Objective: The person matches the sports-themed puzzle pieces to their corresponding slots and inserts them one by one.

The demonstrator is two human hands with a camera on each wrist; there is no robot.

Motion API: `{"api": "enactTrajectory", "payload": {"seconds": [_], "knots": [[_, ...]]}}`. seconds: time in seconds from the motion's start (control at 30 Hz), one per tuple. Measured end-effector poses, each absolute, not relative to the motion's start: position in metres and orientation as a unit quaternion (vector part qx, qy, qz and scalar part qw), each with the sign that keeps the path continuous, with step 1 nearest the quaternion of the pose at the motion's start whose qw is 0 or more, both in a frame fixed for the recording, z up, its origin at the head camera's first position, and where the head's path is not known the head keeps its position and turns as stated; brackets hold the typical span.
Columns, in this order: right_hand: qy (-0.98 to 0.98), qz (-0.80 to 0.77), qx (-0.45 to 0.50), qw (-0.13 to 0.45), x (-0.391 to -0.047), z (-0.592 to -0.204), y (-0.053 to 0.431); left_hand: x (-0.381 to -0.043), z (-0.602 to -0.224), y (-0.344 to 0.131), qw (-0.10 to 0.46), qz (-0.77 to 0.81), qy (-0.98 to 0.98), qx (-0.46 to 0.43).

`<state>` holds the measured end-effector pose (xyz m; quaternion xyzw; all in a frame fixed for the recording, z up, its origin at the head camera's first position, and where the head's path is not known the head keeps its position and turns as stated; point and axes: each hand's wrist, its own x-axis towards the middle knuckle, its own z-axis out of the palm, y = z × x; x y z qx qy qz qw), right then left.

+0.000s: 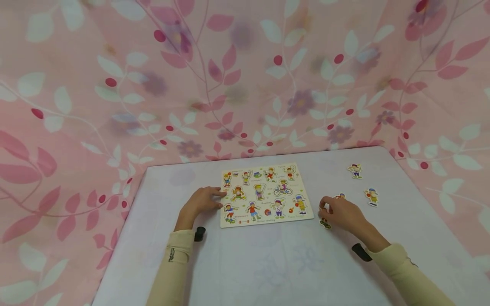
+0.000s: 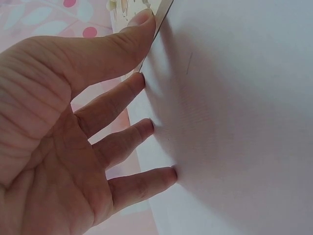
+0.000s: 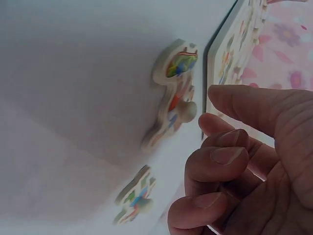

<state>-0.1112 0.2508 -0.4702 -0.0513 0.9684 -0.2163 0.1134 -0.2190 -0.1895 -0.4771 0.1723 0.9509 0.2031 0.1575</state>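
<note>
A pale wooden peg puzzle board [image 1: 245, 225], printed with children playing sports, lies on the white cloth. My left hand [image 1: 204, 199] is at its left edge. In the left wrist view, the thumb [image 2: 144, 19] touches the board's rim while the other fingers are spread down to the cloth. Right of the board, my right hand [image 1: 340, 214] hovers over a child-shaped puzzle piece [image 1: 325, 224]. The right wrist view shows this piece's round knob [image 3: 187, 111] close to the thumb and index fingertips, with a gap between. The other fingers of that hand are loosely curled.
Another puzzle piece [image 1: 340, 196] is partly hidden behind the right hand. Farther right lie a piece with a yellow outfit [image 1: 371, 197] and, above it, one with a red cap [image 1: 355, 171]. A pink floral curtain [image 1: 245, 85] hangs behind the table.
</note>
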Motion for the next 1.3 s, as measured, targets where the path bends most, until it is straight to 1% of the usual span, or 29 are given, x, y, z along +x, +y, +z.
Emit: {"api": "enactTrajectory", "payload": {"seconds": [0.17,0.43,0.83,1.07,1.3], "knots": [[0.97,-0.215,-0.05,0.1,-0.103,-0.474,0.258,-0.218,-0.475,-0.189,0.158,0.197,0.953,0.166],[0.968,-0.223,-0.048,0.103,-0.096,-0.478,0.261,-0.218,-0.475,-0.19,0.156,0.198,0.952,0.173],[0.969,-0.221,-0.046,0.096,-0.099,-0.474,0.261,-0.218,-0.475,-0.189,0.153,0.193,0.952,0.181],[0.971,-0.218,-0.06,0.079,-0.107,-0.47,0.249,-0.218,-0.475,-0.189,0.155,0.194,0.952,0.179],[0.971,-0.216,-0.076,0.068,-0.119,-0.464,0.224,-0.217,-0.474,-0.187,0.154,0.196,0.951,0.181]]}}
